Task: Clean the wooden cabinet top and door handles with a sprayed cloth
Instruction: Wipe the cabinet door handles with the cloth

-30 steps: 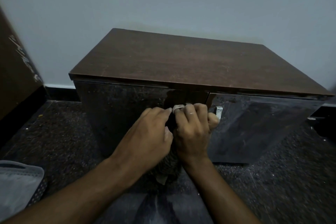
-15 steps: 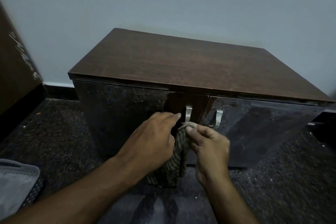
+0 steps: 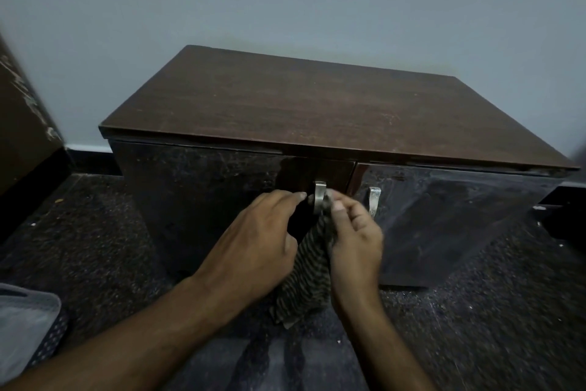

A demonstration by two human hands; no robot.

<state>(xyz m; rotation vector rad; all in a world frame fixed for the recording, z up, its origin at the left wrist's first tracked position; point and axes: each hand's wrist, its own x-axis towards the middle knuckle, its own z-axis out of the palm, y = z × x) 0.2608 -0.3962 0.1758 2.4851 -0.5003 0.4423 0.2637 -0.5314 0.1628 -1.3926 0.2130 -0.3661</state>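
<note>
A low cabinet with a dark wooden top (image 3: 317,111) and two glossy dark doors stands against the wall. Each door has a metal handle: the left handle (image 3: 319,197) and the right handle (image 3: 374,200). A striped cloth (image 3: 306,276) hangs down from the left handle, between my hands. My right hand (image 3: 355,232) pinches the cloth's upper end just right of that handle. My left hand (image 3: 260,241) is curled at the cloth's left side, fingertips close to the handle; its grip on the cloth is hidden.
A grey perforated basket (image 3: 25,324) sits on the dark floor at the lower left. A brown panel (image 3: 22,124) stands at the left edge. A pale wall rises behind the cabinet.
Both hands have dropped from covering the left handle, so it now shows. The cloth now hangs below it, and my right hand has shifted to the handle's right side.
</note>
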